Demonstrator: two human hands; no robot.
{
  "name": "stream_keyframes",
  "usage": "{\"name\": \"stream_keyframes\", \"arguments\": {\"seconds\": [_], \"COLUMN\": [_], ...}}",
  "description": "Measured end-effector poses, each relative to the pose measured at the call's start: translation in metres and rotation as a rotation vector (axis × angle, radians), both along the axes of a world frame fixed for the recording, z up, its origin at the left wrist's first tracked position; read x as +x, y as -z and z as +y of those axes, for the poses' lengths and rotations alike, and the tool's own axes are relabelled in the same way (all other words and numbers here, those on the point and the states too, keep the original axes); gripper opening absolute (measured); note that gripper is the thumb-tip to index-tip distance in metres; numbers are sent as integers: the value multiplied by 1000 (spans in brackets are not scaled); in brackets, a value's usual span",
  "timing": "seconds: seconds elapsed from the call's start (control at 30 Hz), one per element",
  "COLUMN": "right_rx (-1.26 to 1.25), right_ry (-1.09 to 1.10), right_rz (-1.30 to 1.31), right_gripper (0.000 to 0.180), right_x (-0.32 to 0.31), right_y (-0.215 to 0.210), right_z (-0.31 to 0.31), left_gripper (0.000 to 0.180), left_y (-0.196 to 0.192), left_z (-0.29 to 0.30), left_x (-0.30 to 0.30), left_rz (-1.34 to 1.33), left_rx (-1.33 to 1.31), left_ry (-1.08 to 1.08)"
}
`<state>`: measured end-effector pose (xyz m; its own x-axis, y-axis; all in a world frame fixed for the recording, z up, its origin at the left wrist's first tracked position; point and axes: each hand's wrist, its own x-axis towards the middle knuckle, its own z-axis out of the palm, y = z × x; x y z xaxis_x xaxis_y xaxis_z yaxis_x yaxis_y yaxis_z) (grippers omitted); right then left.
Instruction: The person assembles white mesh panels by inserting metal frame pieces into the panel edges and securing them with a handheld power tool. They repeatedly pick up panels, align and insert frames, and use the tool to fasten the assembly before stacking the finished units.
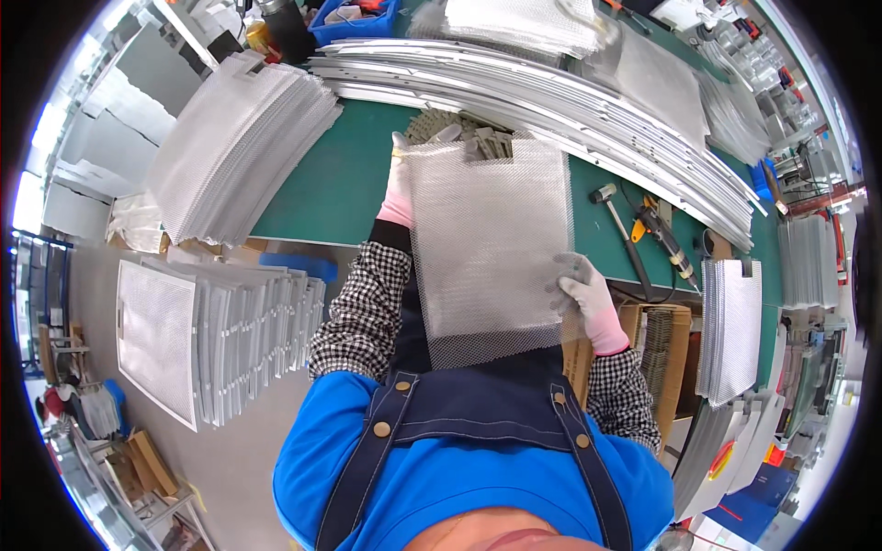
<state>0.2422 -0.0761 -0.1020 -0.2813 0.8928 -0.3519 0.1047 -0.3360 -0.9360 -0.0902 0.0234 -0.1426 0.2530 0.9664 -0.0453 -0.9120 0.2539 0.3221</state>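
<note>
No words, numbers or signs can be read here. Any little marks are too small or blurry to tell.

most of the left hand [401, 173] is hidden behind the mesh panel [487, 248]. the right hand's [593, 298] fingertips show only dimly at the panel's edge, so their grip is unclear. the panel also covers part of a heap of small grey pieces [439, 123] (too small to identify). the top edge cuts off the blue bin [354, 29]; the right sleeve [625, 395] partly hides a cardboard box [678, 354].
</note>
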Motion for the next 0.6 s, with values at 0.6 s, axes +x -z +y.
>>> {"name": "stream_keyframes", "arguments": {"seconds": [0.6], "right_rx": [-47], "right_ry": [-18], "right_rz": [-30], "right_gripper": [54], "right_x": [14], "right_y": [24], "right_z": [8], "left_gripper": [115], "left_y": [2], "left_z": [1], "left_x": [4], "left_rz": [110], "left_rx": [47], "left_ry": [-41]}}
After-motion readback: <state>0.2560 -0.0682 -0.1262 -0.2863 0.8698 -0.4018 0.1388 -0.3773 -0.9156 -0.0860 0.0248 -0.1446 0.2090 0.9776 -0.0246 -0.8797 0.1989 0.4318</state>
